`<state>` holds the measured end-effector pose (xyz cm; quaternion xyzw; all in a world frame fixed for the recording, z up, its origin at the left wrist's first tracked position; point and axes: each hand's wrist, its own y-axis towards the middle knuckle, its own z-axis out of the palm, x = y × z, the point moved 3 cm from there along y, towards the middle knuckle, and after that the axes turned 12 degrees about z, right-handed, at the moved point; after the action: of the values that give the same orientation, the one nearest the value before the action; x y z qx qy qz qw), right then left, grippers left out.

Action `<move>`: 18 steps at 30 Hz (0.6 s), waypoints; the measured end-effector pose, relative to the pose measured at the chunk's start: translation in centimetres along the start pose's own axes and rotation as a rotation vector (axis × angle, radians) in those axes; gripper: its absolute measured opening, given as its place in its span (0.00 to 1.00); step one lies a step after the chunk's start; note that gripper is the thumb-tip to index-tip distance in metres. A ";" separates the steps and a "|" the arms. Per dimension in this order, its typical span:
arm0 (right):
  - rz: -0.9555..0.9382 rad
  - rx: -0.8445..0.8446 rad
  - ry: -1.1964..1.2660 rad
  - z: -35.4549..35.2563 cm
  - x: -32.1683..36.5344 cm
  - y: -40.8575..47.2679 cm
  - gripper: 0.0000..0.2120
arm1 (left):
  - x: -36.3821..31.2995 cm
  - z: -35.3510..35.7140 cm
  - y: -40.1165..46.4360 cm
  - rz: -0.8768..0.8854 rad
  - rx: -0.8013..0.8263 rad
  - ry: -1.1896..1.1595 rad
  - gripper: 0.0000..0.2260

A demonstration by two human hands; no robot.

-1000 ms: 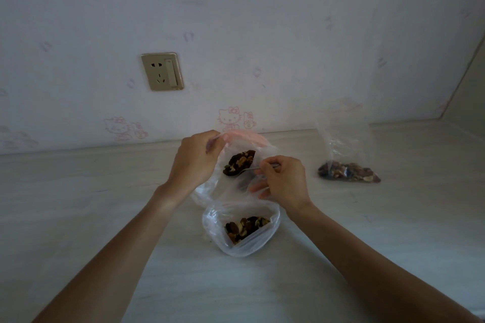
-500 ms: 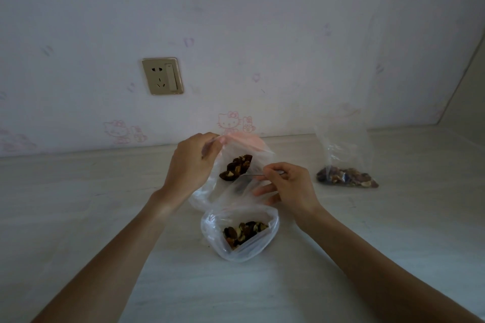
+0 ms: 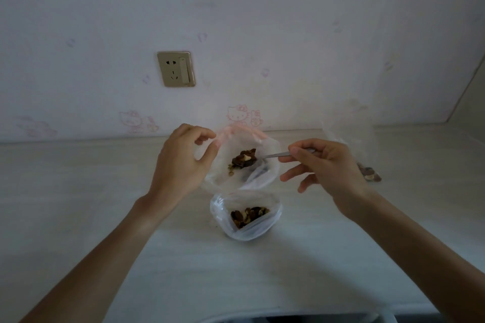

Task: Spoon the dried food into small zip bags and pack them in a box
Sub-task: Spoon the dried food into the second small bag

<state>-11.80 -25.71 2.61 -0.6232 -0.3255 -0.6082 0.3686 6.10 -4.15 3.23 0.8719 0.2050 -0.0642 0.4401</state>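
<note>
L hand [image 3: 183,162] at 10 o'clock of centre, thumb and forefinger pinched (on a bag rim), other fingers curled. R hand [image 3: 324,165] at 2 o'clock, thumb and forefinger pinching a spoon handle, remaining fingers loosely spread. Both forearms bare.

I see a small clear zip bag [image 3: 244,162] with a pink seal strip held open above the counter [image 3: 78,204], near its back edge. A metal spoon [image 3: 265,157] heaped with dark dried food [image 3: 244,158] sits in its mouth. A second clear bag [image 3: 245,214] holding dried food rests just in front.
</note>
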 end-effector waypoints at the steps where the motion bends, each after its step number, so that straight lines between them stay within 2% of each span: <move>1: 0.004 0.008 -0.007 -0.3 0.0 -0.6 0.06 | -0.4 -0.4 -0.8 -0.024 0.023 -0.015 0.08; 3: 0.017 0.029 -0.002 -0.9 -0.3 -1.7 0.06 | -1.1 -0.8 -2.7 -0.105 0.132 -0.059 0.08; 7: 0.057 0.118 0.007 -1.4 -1.4 -3.4 0.07 | -2.3 -0.8 -6.4 -0.274 0.392 -0.194 0.26; 9: 0.064 0.154 -0.015 -1.3 -1.9 -3.9 0.07 | -2.9 -0.4 -7.3 -0.340 0.392 -0.323 0.23; 11: 0.036 0.166 -0.066 -1.0 -2.2 -4.1 0.06 | -3.1 -0.1 -7.5 -0.367 0.350 -0.388 0.12; 14: -0.134 0.141 -0.245 -0.5 -2.0 -4.5 0.05 | -3.1 0.0 -7.5 -0.384 0.294 -0.411 0.07; 16: -0.340 0.088 -0.475 -0.3 -1.4 -5.1 0.05 | -3.1 0.2 -7.5 -0.404 0.269 -0.437 0.07; 18: -0.564 0.047 -0.703 0.0 -0.9 -5.9 0.10 | -3.0 0.4 -7.6 -0.413 0.253 -0.441 0.07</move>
<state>-16.87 -22.69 2.08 -0.6704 -0.6018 -0.4285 0.0696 0.27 -1.30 -1.79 0.8247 0.2679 -0.3643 0.3397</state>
